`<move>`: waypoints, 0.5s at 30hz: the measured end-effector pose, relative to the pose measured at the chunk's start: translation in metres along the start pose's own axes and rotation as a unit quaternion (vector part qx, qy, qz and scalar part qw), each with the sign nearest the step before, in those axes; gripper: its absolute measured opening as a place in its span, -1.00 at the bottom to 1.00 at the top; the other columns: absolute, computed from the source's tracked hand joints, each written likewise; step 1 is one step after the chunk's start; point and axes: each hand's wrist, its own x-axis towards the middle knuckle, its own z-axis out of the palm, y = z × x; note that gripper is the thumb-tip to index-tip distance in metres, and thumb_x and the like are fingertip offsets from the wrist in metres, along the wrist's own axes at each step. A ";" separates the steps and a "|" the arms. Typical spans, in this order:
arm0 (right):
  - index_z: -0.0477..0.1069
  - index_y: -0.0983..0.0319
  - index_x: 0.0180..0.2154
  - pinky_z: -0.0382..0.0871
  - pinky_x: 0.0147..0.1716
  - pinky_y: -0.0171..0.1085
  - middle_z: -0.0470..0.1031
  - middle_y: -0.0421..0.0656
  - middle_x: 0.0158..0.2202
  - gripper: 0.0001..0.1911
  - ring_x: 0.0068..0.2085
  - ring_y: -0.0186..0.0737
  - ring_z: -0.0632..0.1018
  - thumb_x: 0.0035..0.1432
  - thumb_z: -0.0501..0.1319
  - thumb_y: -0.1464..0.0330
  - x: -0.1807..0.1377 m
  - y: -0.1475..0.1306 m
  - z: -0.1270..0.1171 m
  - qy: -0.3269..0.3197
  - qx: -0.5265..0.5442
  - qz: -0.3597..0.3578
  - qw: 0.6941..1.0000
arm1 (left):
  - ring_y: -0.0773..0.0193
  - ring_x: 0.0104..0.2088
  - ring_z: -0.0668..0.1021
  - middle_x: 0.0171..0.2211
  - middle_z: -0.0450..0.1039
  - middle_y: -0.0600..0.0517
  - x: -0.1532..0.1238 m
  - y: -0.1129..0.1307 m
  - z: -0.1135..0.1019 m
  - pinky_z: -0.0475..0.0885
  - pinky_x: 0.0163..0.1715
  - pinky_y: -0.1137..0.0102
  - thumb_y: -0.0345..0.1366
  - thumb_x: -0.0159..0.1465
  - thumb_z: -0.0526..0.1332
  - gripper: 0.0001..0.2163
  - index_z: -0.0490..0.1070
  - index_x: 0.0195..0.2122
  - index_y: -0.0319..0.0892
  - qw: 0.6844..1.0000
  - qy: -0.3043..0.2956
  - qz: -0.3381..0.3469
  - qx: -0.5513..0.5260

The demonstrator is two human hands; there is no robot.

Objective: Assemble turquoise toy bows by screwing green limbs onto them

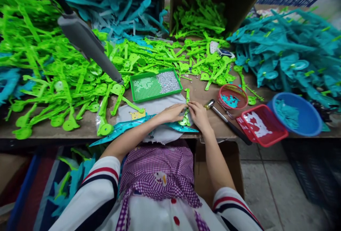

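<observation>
At the table's front edge, my left hand (174, 113) and my right hand (197, 114) meet over a bright green plastic part (187, 97). The fingers of both are bent and closed on it; the fingertips are partly hidden. A long teal plastic part (119, 130) lies beneath my left wrist, its pointed end (183, 128) reaching just below the green part. Under these is a grey-white cloth (161, 133) with a yellow cartoon print. A hammer (222, 115) with a black handle rests right of my right hand.
Behind my hands stands a green tray (138, 99) of small silvery pieces. To the right are a round red basket (241, 90), a red rectangular basket (274, 143) and a blue bowl (314, 117). Green parts (61, 81) and teal parts (290, 49) are heaped around. A grey tool (87, 42) slants in.
</observation>
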 end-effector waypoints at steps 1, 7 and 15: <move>0.52 0.19 0.10 0.36 0.18 0.08 0.53 0.01 0.13 -0.57 0.16 0.04 0.51 0.39 0.00 0.25 0.002 0.003 0.000 -0.005 0.002 -0.003 1.000 | 0.01 0.09 0.49 0.04 0.46 -0.21 0.002 0.001 -0.001 0.39 0.15 0.14 -0.39 0.24 0.21 -0.44 0.21 0.28 -0.34 1.000 -0.015 0.000 0.010; 0.57 0.11 0.01 0.39 0.17 0.03 0.58 -0.06 0.06 -0.67 0.10 -0.03 0.54 0.35 0.10 0.26 0.006 0.024 -0.001 0.003 0.108 -0.053 0.993 | -0.02 0.16 0.44 0.13 0.40 -0.19 0.006 0.000 -0.003 0.35 0.20 0.13 -0.40 0.21 0.23 -0.35 0.15 0.35 -0.22 0.999 -0.044 -0.015 0.015; 0.58 0.11 -0.07 0.44 0.06 0.01 0.59 -0.06 -0.07 -0.71 -0.01 -0.04 0.55 0.32 0.10 0.35 0.022 0.028 0.002 0.029 0.105 -0.065 0.992 | 0.04 0.08 0.47 0.06 0.40 -0.13 0.009 -0.007 -0.006 0.38 0.12 0.20 -0.38 0.14 0.24 -0.36 0.19 0.29 -0.20 0.998 -0.055 0.010 -0.023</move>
